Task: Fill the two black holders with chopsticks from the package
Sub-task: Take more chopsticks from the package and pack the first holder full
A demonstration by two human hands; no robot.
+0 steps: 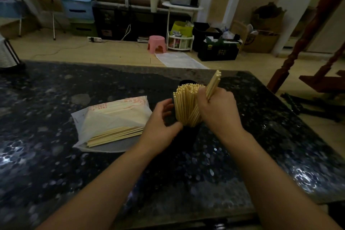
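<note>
A lived-in home. A dark speckled stone counter faces a room with a pale wood floor. Beyond the counter stands a pink plastic stool, just beside a white tiered side table; bags and cardboard boxes are heaped further right, and a red-brown turned wooden banister rises by the counter's right corner.
</note>
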